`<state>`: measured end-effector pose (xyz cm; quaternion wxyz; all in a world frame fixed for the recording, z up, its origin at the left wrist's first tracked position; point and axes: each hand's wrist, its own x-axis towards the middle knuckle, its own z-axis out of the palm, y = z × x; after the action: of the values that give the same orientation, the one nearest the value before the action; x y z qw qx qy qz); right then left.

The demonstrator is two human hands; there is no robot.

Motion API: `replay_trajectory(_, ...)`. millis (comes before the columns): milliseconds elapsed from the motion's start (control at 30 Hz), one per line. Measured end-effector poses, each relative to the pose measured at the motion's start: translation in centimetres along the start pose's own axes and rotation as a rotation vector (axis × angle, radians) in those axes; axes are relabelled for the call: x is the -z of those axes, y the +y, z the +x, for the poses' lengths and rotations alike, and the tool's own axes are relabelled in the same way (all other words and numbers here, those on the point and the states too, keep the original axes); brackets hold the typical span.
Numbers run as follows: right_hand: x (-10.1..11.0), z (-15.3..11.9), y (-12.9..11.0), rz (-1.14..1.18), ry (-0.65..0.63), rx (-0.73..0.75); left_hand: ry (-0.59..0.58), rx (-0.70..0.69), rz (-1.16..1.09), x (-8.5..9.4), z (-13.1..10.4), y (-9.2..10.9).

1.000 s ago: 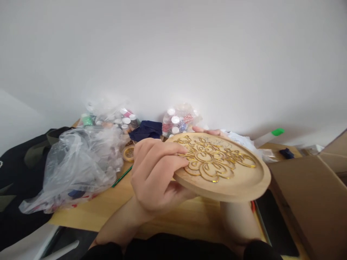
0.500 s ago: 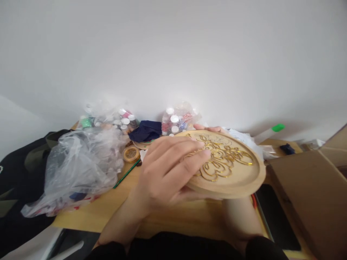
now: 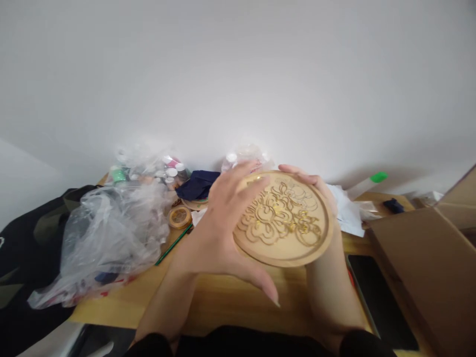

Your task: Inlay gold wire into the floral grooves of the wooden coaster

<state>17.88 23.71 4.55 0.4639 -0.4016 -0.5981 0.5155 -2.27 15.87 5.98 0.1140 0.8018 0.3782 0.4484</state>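
A round wooden plate (image 3: 282,250) is held up in front of me, tilted, with a raised golden flower outline on its face. At its upper right there are thin drawn lines without the gold. My right hand (image 3: 308,179) holds the plate from behind and below, fingers showing past the far rim, the palm hidden. At the left rim, my left hand (image 3: 228,223) is spread, its fingers reaching over the plate's edge and its thumb stretched away below the rim. Whether those fingertips touch the plate's face is unclear.
Clear plastic bags (image 3: 115,223) and small white-capped bottles (image 3: 171,172) lie on the left of the wooden table (image 3: 223,302). A dark blue cloth (image 3: 197,185), round coil (image 3: 180,216) and green stick (image 3: 174,244) are nearby. On the right are a phone-like black slab (image 3: 383,302) and cardboard box (image 3: 427,267).
The plate has shifted left and slightly up, turning in my right hand. My left hand's fingers have moved off the middle of the pattern toward the left rim, and its thumb has spread away.
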Motion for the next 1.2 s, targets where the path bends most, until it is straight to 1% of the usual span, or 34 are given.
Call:
replay_trajectory(67, 0.1, 0.1, -0.5, 0.113, 0.03, -0.049, 0.125, 0.154, -0.143, -0.2, 0.0, -1.0)
replay_trajectory(100, 0.2, -0.1, -0.6, 0.122, 0.063, -0.057, 0.169, 0.276, -0.189, -0.3, 0.1, -1.4)
replay_trajectory(167, 0.4, -0.5, -0.6, 0.045, 0.141, -0.024, 0.209, 0.471, -0.267, -0.6, 0.3, -1.9)
replay_trajectory(200, 0.5, -0.8, -0.5, 0.003, 0.166, -0.004, 0.203, 0.531, -0.308, -0.8, 0.4, -2.0)
replay_trajectory(233, 0.6, -1.0, -0.4, -0.029, 0.178, 0.018, 0.199, 0.552, -0.35, -0.9, 0.6, -2.0)
replay_trajectory(300, 0.7, -1.3, -0.2, -0.065, 0.167, 0.058, 0.212, 0.541, -0.402, -1.1, 0.9, -2.0)
replay_trajectory(467, 0.1, -1.1, -0.4, -0.044, 0.129, 0.073, 0.405, 0.491, -0.32, -1.6, 1.0, -2.1)
replay_trajectory(533, -0.2, -1.0, -0.4, -0.06, 0.123, 0.103, 0.443, 0.469, -0.281, -1.8, 1.0, -2.1)
replay_trajectory(633, -0.5, -1.0, -0.3, -0.079, 0.099, 0.164, 0.436, 0.461, -0.268, -1.8, 0.9, -2.1)
replay_trajectory(700, -0.6, -1.1, -0.3, -0.049, 0.076, 0.171, 0.43, 0.459, -0.275, -1.8, 0.9, -2.1)
replay_trajectory(833, -0.7, -0.7, 0.0, 0.012, 0.082, 0.087, 0.425, 0.496, -0.329, -2.1, 1.1, -3.0)
replay_trajectory(933, -0.9, 0.0, 0.9, 0.035, 0.062, -0.027, 0.409, 0.58, -0.417, -2.7, 0.7, -4.4)
replay_trajectory(1000, -1.0, -0.2, 2.4, 0.015, 0.029, -0.112, 0.351, 0.659, -0.451, -3.3, -0.2, -5.4)
replay_trajectory(1067, -1.1, -1.2, 4.4, -0.022, 0.018, -0.19, 0.284, 0.733, -0.444, -4.1, -1.8, -6.3)
replay_trajectory(1200, -1.6, -5.7, 8.8, -0.059, 0.022, -0.317, 0.155, 0.874, -0.425, -6.0, -6.4, -7.1)
